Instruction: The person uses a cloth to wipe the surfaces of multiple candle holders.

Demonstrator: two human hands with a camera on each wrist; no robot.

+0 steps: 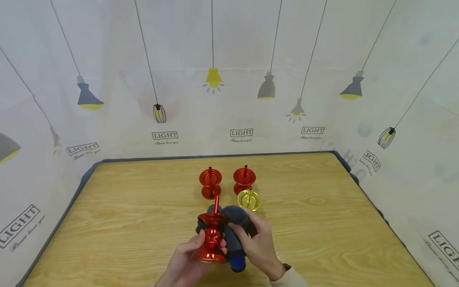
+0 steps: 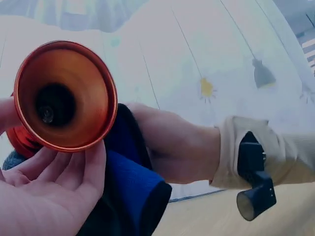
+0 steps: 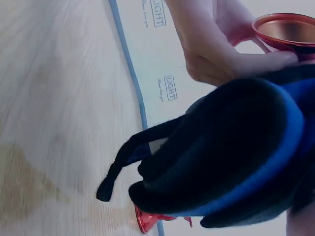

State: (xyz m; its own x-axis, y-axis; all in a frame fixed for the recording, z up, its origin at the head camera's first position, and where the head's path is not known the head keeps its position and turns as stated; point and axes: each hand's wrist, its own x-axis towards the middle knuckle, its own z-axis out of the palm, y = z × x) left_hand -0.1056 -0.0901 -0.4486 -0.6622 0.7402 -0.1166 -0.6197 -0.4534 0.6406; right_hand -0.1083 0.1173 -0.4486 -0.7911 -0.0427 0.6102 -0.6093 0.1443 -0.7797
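Note:
My left hand [image 1: 183, 255] grips a shiny red candle holder [image 1: 211, 255] by its waist, its thin spike pointing up. A dark cloth with a blue side [image 1: 234, 239] is bunched in my right hand [image 1: 261, 248]; it lies around the far and right sides of the holder, below its dish. In the left wrist view the holder's hollow base [image 2: 98, 93] faces the camera, with my left fingers [image 2: 74, 169] beneath it. Folded cloth [image 3: 221, 152] fills much of the right wrist view and hides most of my right hand.
Two red candle holders [image 1: 210, 178] [image 1: 244, 177] stand side by side farther back on the wooden table [image 1: 125, 215]. A gold candle holder [image 1: 249, 200] is just in front of the right one, partly behind my hand. A lamp-printed curtain [image 1: 186, 99] surrounds the table's back and sides.

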